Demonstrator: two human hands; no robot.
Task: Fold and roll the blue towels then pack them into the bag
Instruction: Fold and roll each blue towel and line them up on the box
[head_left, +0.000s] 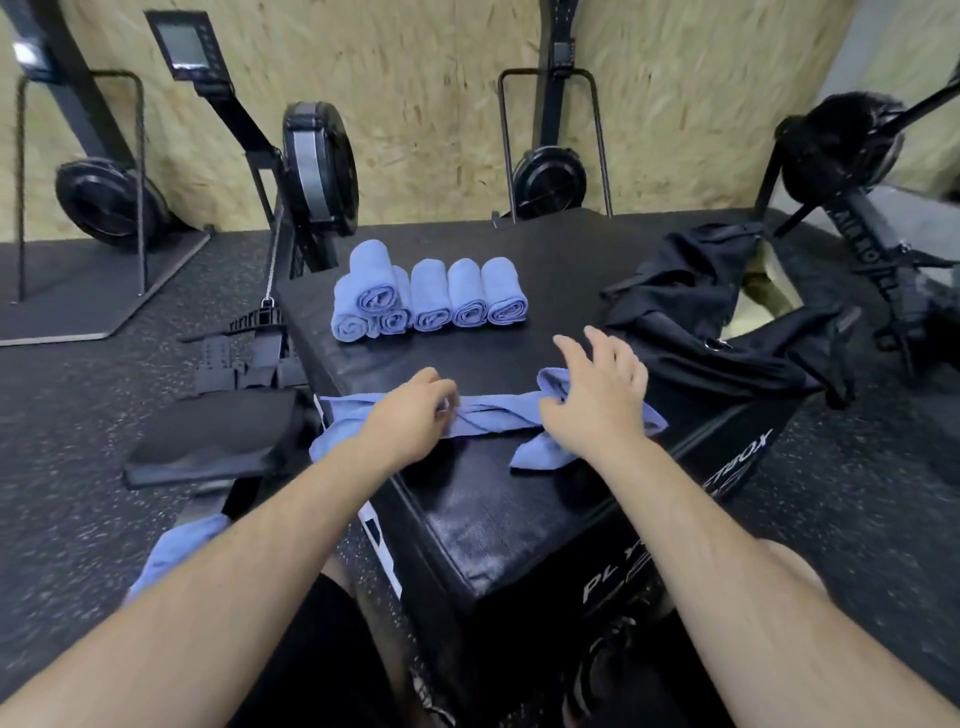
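A loose blue towel (491, 413) lies crumpled in a long strip across the near part of the black plyo box (519, 493). My left hand (410, 410) pinches the strip near its middle with curled fingers. My right hand (597, 387) hovers over the towel's right end with fingers spread and relaxed. Several rolled blue towels (431, 299) sit in a row at the box's far side, one stacked on top at the left. A black bag (727, 317) lies slumped on the box's right side, its opening facing up and away.
Another blue towel (176, 551) lies on my left thigh. A rowing machine seat and rail (218, 436) stand just left of the box. More rowers (317, 166) line the wooden wall behind. Black rubber floor surrounds the box.
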